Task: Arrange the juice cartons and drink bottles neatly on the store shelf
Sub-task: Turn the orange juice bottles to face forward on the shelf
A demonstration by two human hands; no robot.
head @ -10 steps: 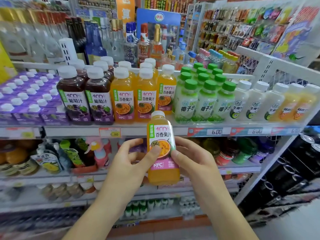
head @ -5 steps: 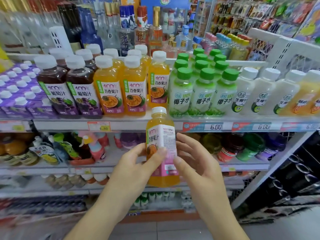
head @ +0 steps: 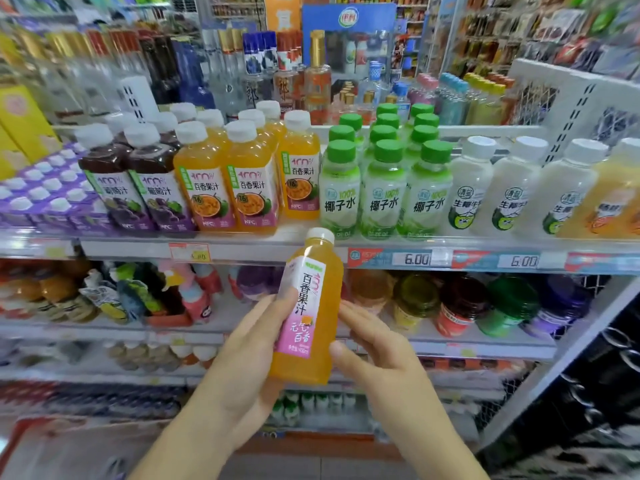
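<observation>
Orange juice bottle (head: 309,306) sits at the frame's centre, just below the shelf edge (head: 277,249), tilted slightly right. Left hand (head: 249,355) grips it, thumb curled across the label. Right hand (head: 377,355) is beside it with fingers straight and spread, thumb near the bottle; contact unclear. Matching orange bottles (head: 228,188) stand above, centre left.
</observation>
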